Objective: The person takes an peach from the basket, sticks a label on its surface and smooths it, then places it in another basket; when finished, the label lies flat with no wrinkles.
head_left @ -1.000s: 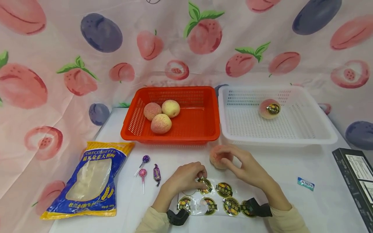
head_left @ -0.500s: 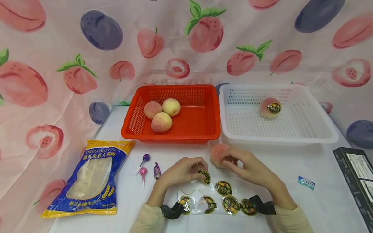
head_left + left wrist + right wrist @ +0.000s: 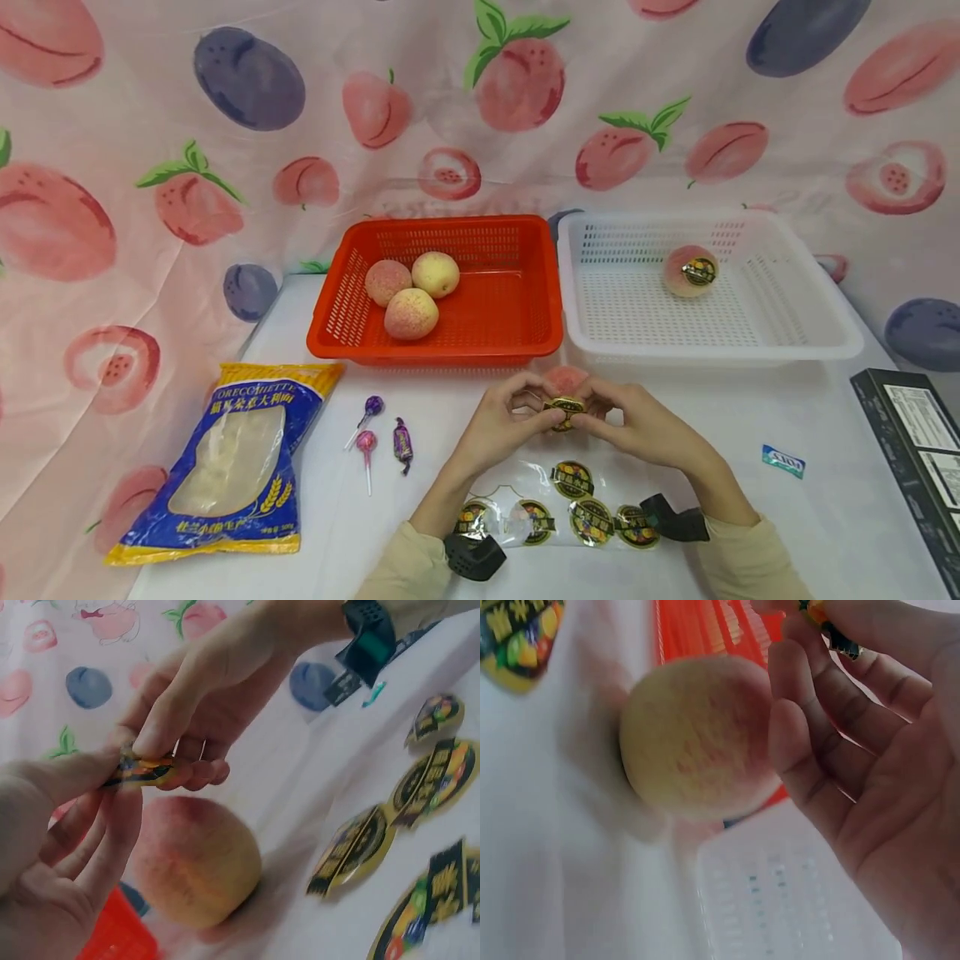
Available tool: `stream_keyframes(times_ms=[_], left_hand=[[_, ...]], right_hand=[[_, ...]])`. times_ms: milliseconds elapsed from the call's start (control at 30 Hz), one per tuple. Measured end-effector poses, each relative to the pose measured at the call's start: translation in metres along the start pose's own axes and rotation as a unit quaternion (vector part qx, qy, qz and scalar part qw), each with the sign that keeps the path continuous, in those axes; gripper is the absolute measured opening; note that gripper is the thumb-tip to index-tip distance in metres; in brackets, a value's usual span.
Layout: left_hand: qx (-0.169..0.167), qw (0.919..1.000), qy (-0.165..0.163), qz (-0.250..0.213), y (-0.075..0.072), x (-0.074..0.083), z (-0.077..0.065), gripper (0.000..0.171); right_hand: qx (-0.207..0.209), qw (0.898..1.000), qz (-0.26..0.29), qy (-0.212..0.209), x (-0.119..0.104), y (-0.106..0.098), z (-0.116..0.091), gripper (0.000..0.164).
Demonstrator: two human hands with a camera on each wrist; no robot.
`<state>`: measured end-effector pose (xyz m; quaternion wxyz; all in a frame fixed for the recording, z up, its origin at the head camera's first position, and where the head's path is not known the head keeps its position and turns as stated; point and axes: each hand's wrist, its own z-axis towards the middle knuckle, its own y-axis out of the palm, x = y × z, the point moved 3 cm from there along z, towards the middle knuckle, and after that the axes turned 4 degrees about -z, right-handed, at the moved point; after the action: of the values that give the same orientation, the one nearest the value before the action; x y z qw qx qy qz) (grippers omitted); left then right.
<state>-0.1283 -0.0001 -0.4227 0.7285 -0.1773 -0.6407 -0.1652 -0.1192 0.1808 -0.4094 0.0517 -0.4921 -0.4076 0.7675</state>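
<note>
Between the thumbs and fingers of my left hand (image 3: 498,427) and right hand (image 3: 641,423) is a round black-and-gold sticker (image 3: 564,412), pinched by both. A peach (image 3: 566,380) stands on the white table just behind the sticker, partly hidden by the hands in the head view. In the left wrist view the peach (image 3: 196,862) sits below the sticker (image 3: 142,771), apart from it. The right wrist view has the peach (image 3: 697,739) close to the right fingertips. Nearer the body lies a clear sheet (image 3: 504,493) with several similar stickers.
A red basket (image 3: 495,312) holds three peaches. Beside it, a white basket (image 3: 615,325) contains one peach (image 3: 690,272) bearing a sticker. On the left are a pasta bag (image 3: 232,467), two lollipops (image 3: 366,442) and a wrapped candy (image 3: 402,446). A small packet (image 3: 783,461) and black box (image 3: 911,467) lie right.
My left hand has lifted a sticker off the sheet and carried it up and right to the right hand. The right hand has let go of the peach and now pinches the sticker too.
</note>
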Motion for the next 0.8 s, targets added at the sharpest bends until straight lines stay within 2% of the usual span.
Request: stream_keyframes(times_ms=[100,233,300,433,533,633,733,800], left_hand=[[0.03,0.9995,-0.005,0.001,0.007,0.006,0.001,0.022],[0.083,0.9954,0.016,0.045,0.019,0.011,0.001,0.019],[0.112,0.99,0.035,0.079,0.023,0.007,0.003,0.017],[0.156,0.9741,0.071,0.147,0.026,-0.009,0.009,0.02],[0.175,0.9657,0.074,0.177,0.024,-0.019,0.011,0.029],[0.17,0.9677,0.043,0.181,0.019,-0.024,0.013,0.045],[0.133,0.9811,-0.01,0.14,0.012,-0.031,0.014,0.055],[0.107,0.9886,-0.04,0.099,0.007,-0.037,0.013,0.054]], right_hand=[[-0.007,1.0,0.006,0.023,0.008,-0.005,-0.003,0.01],[-0.024,0.998,0.014,0.048,0.017,-0.01,-0.006,0.008],[-0.028,0.998,0.013,0.057,0.02,-0.011,-0.006,0.008],[-0.019,0.997,0.01,0.08,0.027,-0.011,-0.005,0.012],[-0.001,0.995,-0.002,0.098,0.032,-0.01,-0.003,0.019],[0.016,0.994,-0.013,0.104,0.038,-0.01,-0.002,0.036],[0.022,0.995,-0.017,0.1,0.043,-0.006,-0.001,0.052],[0.026,0.995,-0.019,0.094,0.044,-0.002,-0.001,0.056]])
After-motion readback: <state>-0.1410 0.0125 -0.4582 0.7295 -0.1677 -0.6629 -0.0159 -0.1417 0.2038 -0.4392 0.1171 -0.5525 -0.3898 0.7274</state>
